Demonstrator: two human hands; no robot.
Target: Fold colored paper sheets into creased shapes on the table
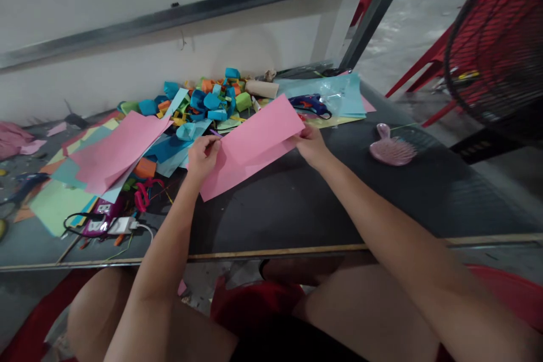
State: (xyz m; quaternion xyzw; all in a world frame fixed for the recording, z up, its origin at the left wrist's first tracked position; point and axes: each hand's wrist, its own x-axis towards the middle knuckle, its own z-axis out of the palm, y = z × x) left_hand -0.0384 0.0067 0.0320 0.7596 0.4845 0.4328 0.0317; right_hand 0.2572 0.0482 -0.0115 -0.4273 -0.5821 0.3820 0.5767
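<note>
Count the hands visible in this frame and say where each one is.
2: the left hand is at the left end of the pink paper, the right hand at its right end. Some fingers are hidden, but both hands show.

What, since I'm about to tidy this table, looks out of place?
The hairbrush, bristles up on the right side of the table, seems the odd one out: a grooming item sharing a surface with coloured paper.
</note>
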